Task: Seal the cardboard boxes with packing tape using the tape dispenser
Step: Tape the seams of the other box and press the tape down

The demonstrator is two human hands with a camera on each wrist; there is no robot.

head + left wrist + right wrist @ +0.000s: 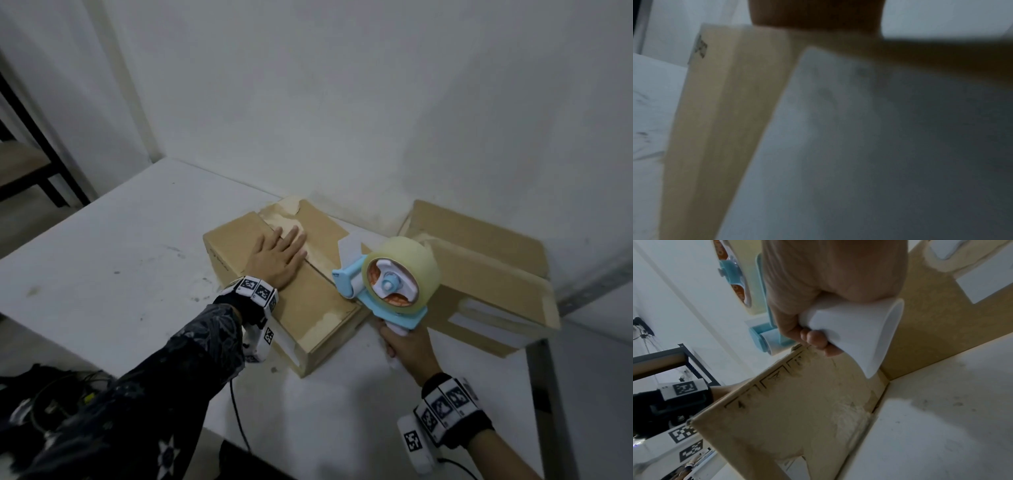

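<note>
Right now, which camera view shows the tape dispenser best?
The head view: the whole tape dispenser shows, roll and blue frame, with the right hand gripping its handle. The right wrist view shows only the white handle and parts of the frame. The left wrist view shows none of it.

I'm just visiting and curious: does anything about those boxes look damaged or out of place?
Yes. The left box, held flat by the left hand, has torn, peeling paper along its top seam near the far end. The right box has a flap still raised at its near right corner. Neither shows fresh tape.
</note>
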